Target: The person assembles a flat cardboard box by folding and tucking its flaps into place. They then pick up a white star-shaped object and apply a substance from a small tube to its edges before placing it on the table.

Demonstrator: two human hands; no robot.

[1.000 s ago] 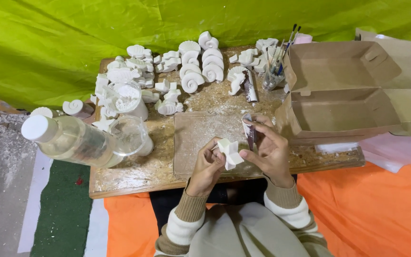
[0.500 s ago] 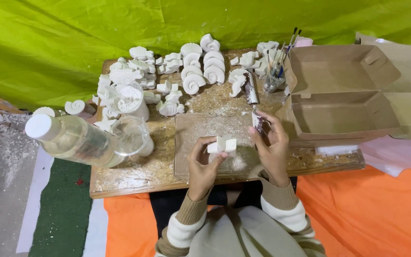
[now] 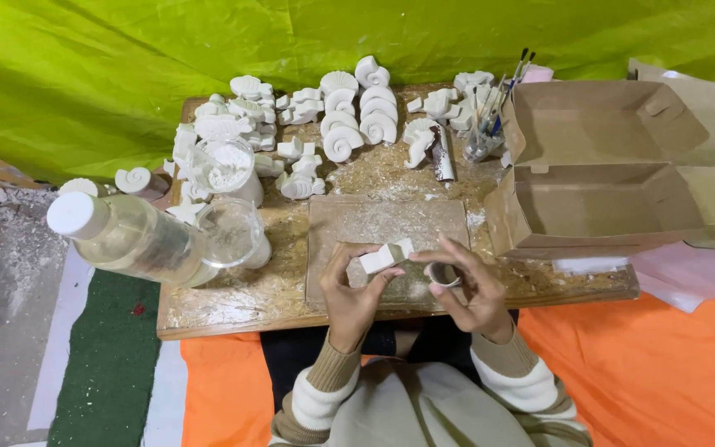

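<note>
Now left hand holds white piece lower, level.

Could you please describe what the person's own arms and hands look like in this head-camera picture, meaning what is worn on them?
Both hands, the left hand and the right hand, are bare: no gloves, and no rings or watch that I can make out. Each arm wears a knitted sleeve with broad bands: a ribbed tan-brown cuff at the wrist, then a cream-white band, then brown again, joining a pale beige garment.
</note>
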